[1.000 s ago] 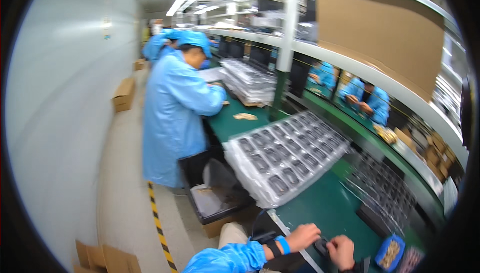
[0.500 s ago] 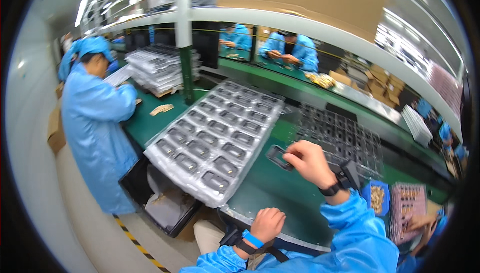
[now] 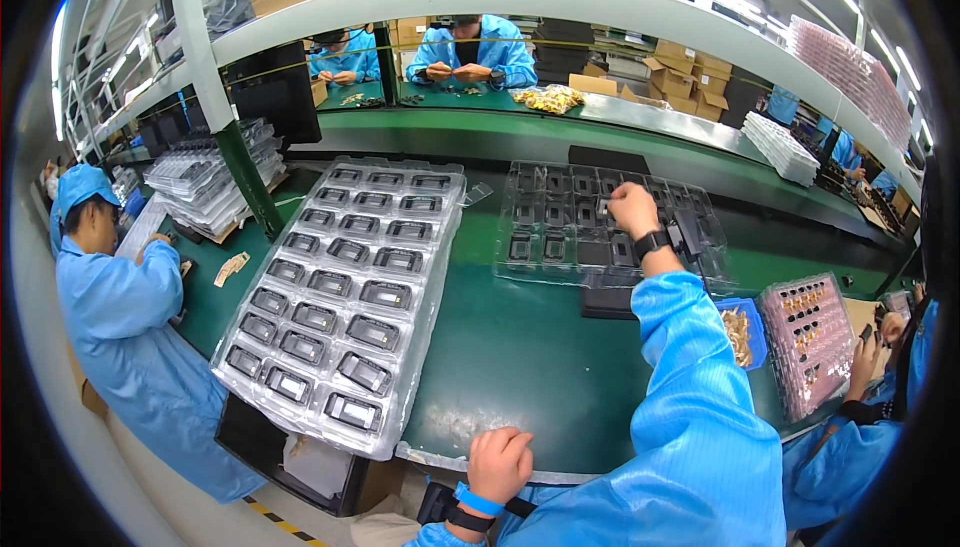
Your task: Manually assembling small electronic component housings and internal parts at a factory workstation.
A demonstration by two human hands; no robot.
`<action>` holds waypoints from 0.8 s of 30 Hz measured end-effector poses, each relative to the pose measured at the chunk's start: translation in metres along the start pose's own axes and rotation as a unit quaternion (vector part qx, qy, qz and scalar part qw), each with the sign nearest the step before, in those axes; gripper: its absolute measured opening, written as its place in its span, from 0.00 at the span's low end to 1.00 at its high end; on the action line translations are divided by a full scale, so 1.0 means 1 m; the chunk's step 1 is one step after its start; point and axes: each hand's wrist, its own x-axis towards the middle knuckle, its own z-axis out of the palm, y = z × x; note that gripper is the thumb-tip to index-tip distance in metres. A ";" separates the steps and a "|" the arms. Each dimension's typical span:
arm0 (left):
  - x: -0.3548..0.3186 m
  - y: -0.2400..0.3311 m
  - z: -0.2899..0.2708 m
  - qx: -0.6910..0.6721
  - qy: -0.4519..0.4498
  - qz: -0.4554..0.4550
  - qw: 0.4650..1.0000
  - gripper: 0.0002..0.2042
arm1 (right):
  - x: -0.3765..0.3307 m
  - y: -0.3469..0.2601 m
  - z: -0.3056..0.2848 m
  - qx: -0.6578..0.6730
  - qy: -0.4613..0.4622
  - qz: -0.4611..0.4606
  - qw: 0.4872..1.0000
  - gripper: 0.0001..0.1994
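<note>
My right hand [image 3: 633, 211] reaches over the clear plastic tray [image 3: 510, 272] at the right, thumb and fingers pinched together. What sits at its fingertips is too small and too hidden to make out. Dark rectangular frames [image 3: 519, 246] lie in several of that tray's pockets. By the near edge of the green table [image 3: 500, 347] rests my left hand [image 3: 499, 465], fingers curled in with nothing visible in them. To its upper left, a stack of clear trays [image 3: 395, 427] holds many black rectangular frames [image 3: 352, 411], one per pocket.
A blue bin [image 3: 757, 335] of small gold-coloured parts stands right of my right arm, beside pink bubble-wrap sheets [image 3: 785, 372] bearing small parts. Co-workers [image 3: 130, 337] in blue sit left and right, others across the bench. A green post [image 3: 250, 182] rises behind the left tray stack.
My right hand has moved away from me, over the right tray; the dark frame it held beside the left tray stack is no longer distinct. My view has swung right. My left hand stays low.
</note>
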 end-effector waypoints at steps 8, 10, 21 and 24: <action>-0.008 -0.008 -0.016 -0.075 0.017 0.047 0.996 0.11 | -0.078 -0.044 0.003 -0.116 -0.089 -0.124 0.982 0.10; -0.012 -0.009 -0.008 -0.121 0.010 0.072 0.990 0.12 | -0.075 -0.021 0.006 -0.133 -0.100 -0.100 0.981 0.11; -0.081 -0.055 -0.056 -0.347 -0.033 0.108 0.931 0.12 | -0.129 -0.179 0.023 0.231 -0.204 -0.260 0.915 0.04; -0.101 -0.060 -0.140 -0.258 -0.037 -0.162 0.952 0.10 | -0.158 -0.251 0.024 0.332 -0.367 -0.150 0.856 0.06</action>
